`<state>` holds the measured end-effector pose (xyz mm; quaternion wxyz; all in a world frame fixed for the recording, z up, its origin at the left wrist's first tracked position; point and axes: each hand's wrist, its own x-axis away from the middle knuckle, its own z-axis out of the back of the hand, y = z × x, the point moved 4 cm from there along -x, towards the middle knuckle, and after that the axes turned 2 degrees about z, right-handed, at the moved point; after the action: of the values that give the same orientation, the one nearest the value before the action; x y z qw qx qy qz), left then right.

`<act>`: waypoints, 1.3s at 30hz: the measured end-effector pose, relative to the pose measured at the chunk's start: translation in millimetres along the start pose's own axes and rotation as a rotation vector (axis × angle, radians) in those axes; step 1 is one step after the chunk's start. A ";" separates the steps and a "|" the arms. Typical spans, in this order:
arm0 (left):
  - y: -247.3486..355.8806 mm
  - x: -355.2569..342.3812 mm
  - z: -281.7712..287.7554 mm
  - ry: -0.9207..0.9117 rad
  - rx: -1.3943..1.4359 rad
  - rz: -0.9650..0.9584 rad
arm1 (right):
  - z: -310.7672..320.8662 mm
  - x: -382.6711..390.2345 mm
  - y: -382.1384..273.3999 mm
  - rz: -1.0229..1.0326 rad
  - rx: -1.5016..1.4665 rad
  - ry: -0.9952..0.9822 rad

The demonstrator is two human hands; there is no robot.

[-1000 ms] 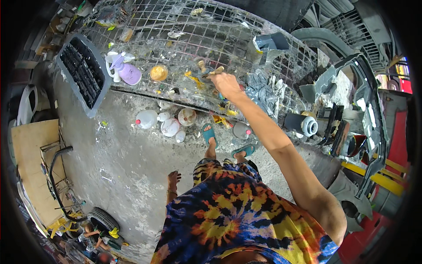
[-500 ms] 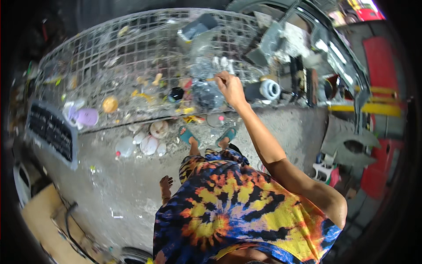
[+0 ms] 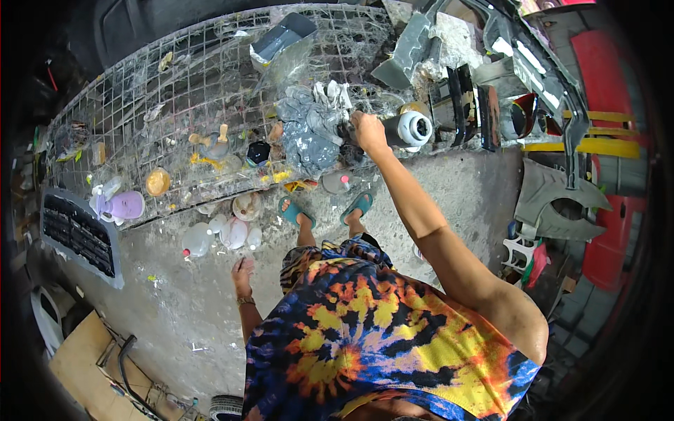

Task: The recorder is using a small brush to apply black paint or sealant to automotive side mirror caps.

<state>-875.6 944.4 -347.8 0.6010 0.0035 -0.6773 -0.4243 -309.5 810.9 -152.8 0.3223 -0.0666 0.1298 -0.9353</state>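
Note:
My right hand (image 3: 368,131) reaches over the front of a wire-mesh bench (image 3: 126,130), its fingers closed. Whatever they hold is hidden; a small dark shape shows just left of the fingertips. Left of that hand lies a crumpled grey plastic sheet (image 3: 309,144) with a white crumpled piece (image 3: 331,95) at its upper edge. Close on the hand's right is a dark cylindrical container with a pale, ring-shaped top (image 3: 414,131). My left hand (image 3: 242,270) hangs low at my side above the floor, fingers loosely apart and holding nothing.
Across the bench are a dark open box (image 3: 283,38), an orange-yellow round tub (image 3: 158,182), a purple container (image 3: 125,205) and a black cup (image 3: 258,154). Grey body panels (image 3: 411,52) crowd the right. Plastic bottles (image 3: 199,239) lie on the floor before the bench; a black grille (image 3: 81,235) leans at left.
My right hand has shifted slightly right toward the dark container, and the thin tan stick seen at its fingers no longer shows. My left hand has swung forward and left.

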 end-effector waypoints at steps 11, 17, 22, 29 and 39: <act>-95.7 27.9 1.7 0.068 -0.071 0.497 | 15.4 31.8 -3.9 0.077 0.072 -0.124; -52.3 20.5 -13.9 0.015 -0.015 0.259 | 12.4 -3.8 -3.1 0.175 0.175 -0.243; -31.4 15.2 -11.0 0.028 0.014 0.148 | 6.7 -14.6 -12.5 0.103 0.013 -0.051; -62.0 29.1 2.4 0.077 -0.032 0.325 | 10.5 28.2 -4.3 0.098 0.066 -0.087; -73.6 33.0 0.8 0.082 -0.040 0.318 | 15.0 -15.1 -17.0 0.055 0.029 -0.076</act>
<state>-922.7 880.8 -363.6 0.6877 -0.0983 -0.6357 -0.3367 -304.5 830.1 -134.2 0.3533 -0.0937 0.1058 -0.9248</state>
